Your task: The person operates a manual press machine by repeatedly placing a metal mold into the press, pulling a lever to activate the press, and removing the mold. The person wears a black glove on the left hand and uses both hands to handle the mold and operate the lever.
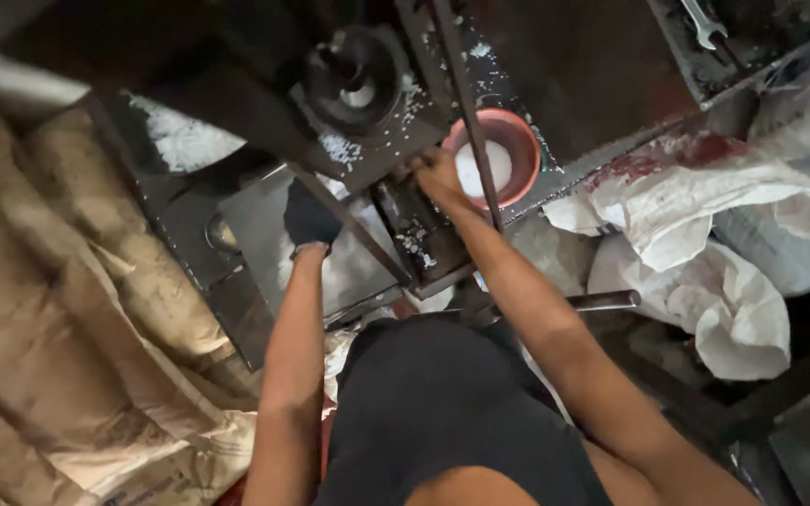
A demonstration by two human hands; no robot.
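Right hand [435, 171] grip closed beside bowl [517, 136]

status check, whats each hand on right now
Left hand, dark-gloved, on the grey metal plate. Right hand bare, beside the red bowl of white powder. Thin rod crosses the bowl.

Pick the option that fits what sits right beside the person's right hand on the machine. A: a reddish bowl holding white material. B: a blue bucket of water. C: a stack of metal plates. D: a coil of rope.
A: the right hand rests at the rim of a reddish bowl with white material inside, on the dark machine.
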